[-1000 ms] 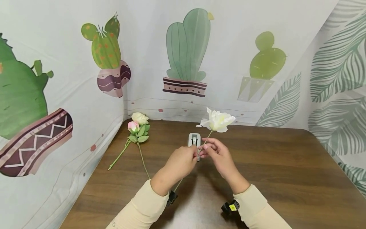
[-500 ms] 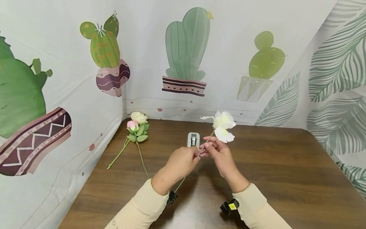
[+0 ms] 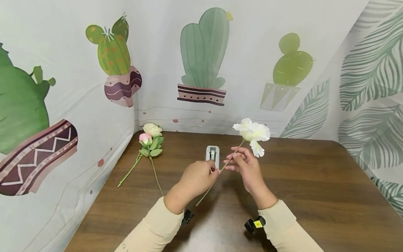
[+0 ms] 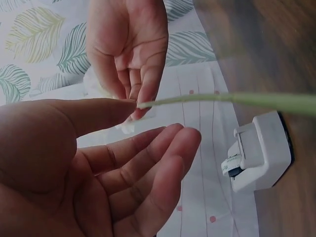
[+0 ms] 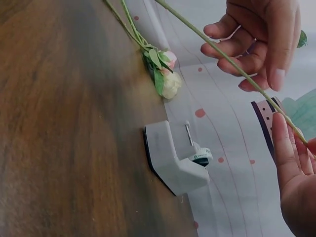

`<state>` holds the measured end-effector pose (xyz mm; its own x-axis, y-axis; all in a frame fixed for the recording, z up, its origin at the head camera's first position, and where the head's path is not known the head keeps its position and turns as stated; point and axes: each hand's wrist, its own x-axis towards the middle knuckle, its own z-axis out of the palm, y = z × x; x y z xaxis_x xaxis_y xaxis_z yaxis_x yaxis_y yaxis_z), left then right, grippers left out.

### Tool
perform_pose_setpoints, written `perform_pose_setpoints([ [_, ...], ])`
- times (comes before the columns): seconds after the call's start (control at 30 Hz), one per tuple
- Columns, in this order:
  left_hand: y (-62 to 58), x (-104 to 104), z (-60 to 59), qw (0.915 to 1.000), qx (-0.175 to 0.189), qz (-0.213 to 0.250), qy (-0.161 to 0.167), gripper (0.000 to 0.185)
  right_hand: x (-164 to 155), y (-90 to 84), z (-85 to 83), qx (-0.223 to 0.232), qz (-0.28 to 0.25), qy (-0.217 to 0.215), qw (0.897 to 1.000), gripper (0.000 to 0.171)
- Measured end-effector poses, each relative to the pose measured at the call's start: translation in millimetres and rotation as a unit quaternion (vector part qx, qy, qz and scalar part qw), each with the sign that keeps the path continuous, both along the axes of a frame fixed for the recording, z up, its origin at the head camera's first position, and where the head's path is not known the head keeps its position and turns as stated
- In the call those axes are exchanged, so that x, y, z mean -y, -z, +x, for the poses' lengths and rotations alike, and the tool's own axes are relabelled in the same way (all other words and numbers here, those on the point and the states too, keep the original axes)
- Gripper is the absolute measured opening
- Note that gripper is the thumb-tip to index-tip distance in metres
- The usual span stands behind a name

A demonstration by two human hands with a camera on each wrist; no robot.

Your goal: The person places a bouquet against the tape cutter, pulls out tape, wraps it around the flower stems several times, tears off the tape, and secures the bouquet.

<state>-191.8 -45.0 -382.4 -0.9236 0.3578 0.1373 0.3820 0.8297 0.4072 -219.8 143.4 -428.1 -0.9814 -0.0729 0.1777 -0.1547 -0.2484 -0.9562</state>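
Observation:
My right hand (image 3: 250,171) pinches the thin green stem of a white artificial flower (image 3: 253,131), just below the bloom. The stem (image 5: 207,42) slants down to the left, its lower end showing below my left hand (image 3: 199,178). In the left wrist view the left thumb lies by the stem, while its fingers (image 4: 168,168) are spread loosely apart from the thumb. Whether the thumb touches the stem is hard to tell. Behind the hands stands a white tape dispenser (image 3: 212,152) with a small roll, apart from both hands.
A pink and a cream rose (image 3: 152,130) with green leaves lie at the table's back left; one long stem runs toward the left forearm. Cloth with printed cacti (image 3: 204,56) hangs behind the wooden table (image 3: 315,189).
The right hand has moved right with the flower, and the bloom has turned. More stem shows between the hands, and the left hand has stayed nearly in place.

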Motion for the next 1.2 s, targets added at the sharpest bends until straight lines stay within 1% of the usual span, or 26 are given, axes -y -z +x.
perform_pose_setpoints([
  [0.17, -2.3, 5, -3.5, 0.9997, -0.014, -0.006, -0.020, 0.019, -3, -1.4, -0.6, -0.010, 0.001, 0.000, 1.000, 0.022],
  [0.3, -5.3, 12, -5.6, 0.9990, -0.032, -0.003, -0.031, 0.020, -4, -2.4, -0.5, -0.014, 0.005, -0.004, 1.000, 0.022],
  [0.4, -7.5, 17, -6.4, 0.9985, -0.039, 0.003, -0.040, 0.019, -4, -2.8, -0.7, -0.014, 0.003, -0.003, 1.000, 0.022],
  [0.5, -7.8, 22, -6.8, 0.9981, -0.037, 0.005, -0.048, 0.021, -4, -3.6, -1.1, -0.014, -0.002, 0.001, 1.000, 0.022],
  [0.73, -6.9, 35, -6.0, 0.9972, -0.027, 0.002, -0.070, 0.035, -4, -4.5, -0.5, -0.008, -0.003, 0.007, 1.000, 0.022],
  [0.97, -11.6, 54, -11.5, 0.9956, -0.008, 0.003, -0.093, 0.037, -5, -4.5, -0.6, -0.007, 0.002, 0.009, 1.000, 0.022],
  [1.07, -9.5, 62, -14.7, 0.9944, -0.016, 0.004, -0.105, 0.036, -5, -3.6, -0.8, -0.008, 0.004, 0.011, 1.000, 0.021],
  [1.2, -1.7, 71, -19.4, 0.9912, -0.045, -0.011, -0.124, 0.036, -5, -1.1, -0.9, -0.004, 0.008, 0.014, 1.000, 0.022],
])
